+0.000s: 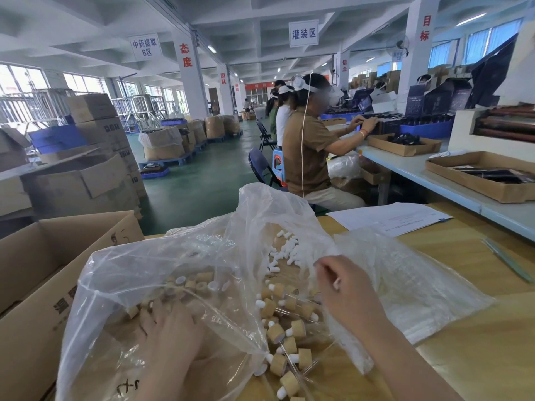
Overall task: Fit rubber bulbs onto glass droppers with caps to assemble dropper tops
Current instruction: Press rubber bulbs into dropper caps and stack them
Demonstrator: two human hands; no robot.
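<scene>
Rubber bulb (336,283) sits pinched in the right hand (344,287) above the table (477,357). The left hand (170,334) reaches inside the plastic bag (130,270) among caps (199,285); whether it holds anything I cannot tell. Looks like parts-fetching; next, one cap needs singling out.

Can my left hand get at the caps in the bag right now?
Probably yes: the left hand is inside the open bag, fingers at the caps; nothing lies between them.
</scene>
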